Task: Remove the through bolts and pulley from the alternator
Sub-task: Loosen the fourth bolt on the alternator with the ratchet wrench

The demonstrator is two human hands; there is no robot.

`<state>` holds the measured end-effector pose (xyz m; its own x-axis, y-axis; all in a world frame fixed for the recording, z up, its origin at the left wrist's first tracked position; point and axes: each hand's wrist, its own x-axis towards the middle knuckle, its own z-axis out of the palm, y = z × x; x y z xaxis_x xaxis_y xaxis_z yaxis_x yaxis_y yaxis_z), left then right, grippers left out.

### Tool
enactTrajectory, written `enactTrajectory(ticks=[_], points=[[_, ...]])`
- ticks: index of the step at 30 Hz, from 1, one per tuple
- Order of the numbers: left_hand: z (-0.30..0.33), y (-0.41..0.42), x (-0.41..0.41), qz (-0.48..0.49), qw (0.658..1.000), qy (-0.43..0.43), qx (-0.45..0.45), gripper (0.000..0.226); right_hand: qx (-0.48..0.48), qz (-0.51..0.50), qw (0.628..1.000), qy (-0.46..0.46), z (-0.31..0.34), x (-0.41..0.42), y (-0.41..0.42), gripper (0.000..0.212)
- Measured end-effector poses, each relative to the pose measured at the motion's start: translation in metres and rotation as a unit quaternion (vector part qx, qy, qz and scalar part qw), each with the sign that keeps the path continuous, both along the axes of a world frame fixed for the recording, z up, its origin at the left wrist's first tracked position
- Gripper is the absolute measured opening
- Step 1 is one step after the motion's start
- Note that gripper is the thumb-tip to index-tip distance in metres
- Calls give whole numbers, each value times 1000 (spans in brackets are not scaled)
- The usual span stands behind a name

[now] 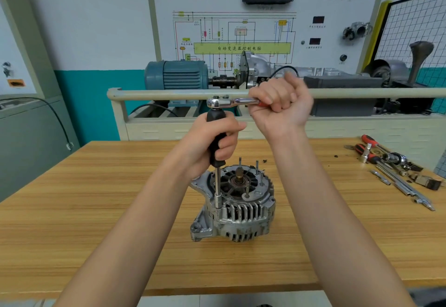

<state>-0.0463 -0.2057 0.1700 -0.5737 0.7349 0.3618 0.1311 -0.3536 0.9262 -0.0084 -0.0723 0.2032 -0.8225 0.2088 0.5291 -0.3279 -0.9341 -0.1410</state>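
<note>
A grey alternator stands on the wooden table, shaft end up, with several studs sticking out of its top. A black-handled driver stands upright over its left rim, its socket seated on a bolt there. My left hand grips the black handle. A chrome ratchet sits on the driver's top and points right. My right hand grips the ratchet's red handle in a fist.
Loose tools, among them red-handled drivers, sockets and extension bars, lie at the table's right edge. Behind the table stands a training rig with a rail, a blue motor and a wiring diagram board.
</note>
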Motion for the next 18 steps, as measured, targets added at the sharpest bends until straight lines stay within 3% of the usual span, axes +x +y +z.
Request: enactTrajectory(ticks=[3, 6, 11, 15, 18], points=[[0, 3, 0, -22, 1000, -14, -11, 43, -46, 59, 997, -7, -4, -15, 5, 51], [-3, 4, 2, 22, 1000, -7, 2, 53, -46, 36, 998, -5, -3, -13, 1, 50], [-6, 12, 7, 172, 985, -12, 27, 52, 11, -123, 992, 32, -2, 17, -17, 49], [-6, 20, 10, 240, 970, -18, 32, 46, 105, -300, 937, 143, -11, 36, -45, 53], [-6, 21, 11, 249, 968, -9, 35, 43, 120, -346, 914, 171, -13, 36, -53, 51]])
